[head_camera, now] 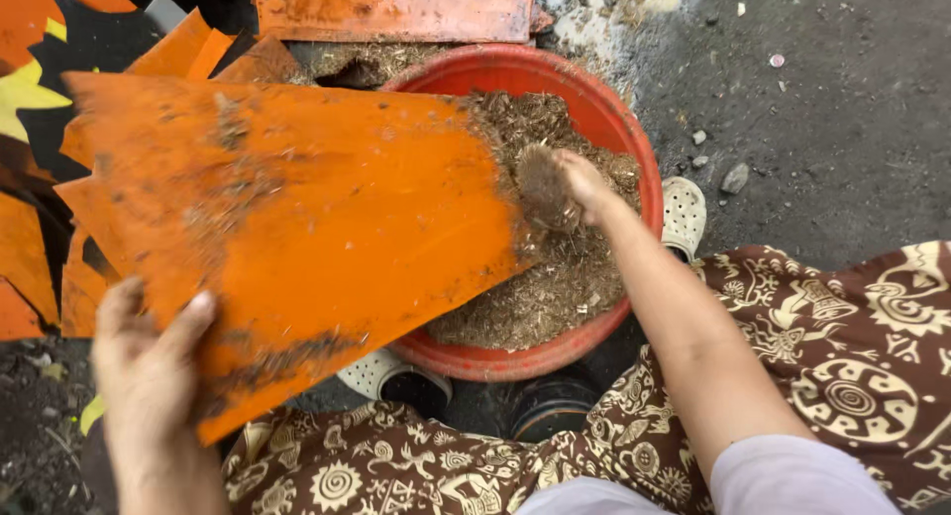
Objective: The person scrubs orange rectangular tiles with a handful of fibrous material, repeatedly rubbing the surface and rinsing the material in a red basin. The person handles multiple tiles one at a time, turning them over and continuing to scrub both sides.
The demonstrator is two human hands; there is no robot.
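- Board [297,228], orange and dirt-streaked, tilts over the rim of the red basin [634,149], its far edge above the brown sawdust [555,287].
- Our left hand [149,376] grips the board's near corner, thumb on top.
- Our right hand [580,183] closes on a brush [545,188] at the board's edge.
- More orange boards [396,8] lie behind.
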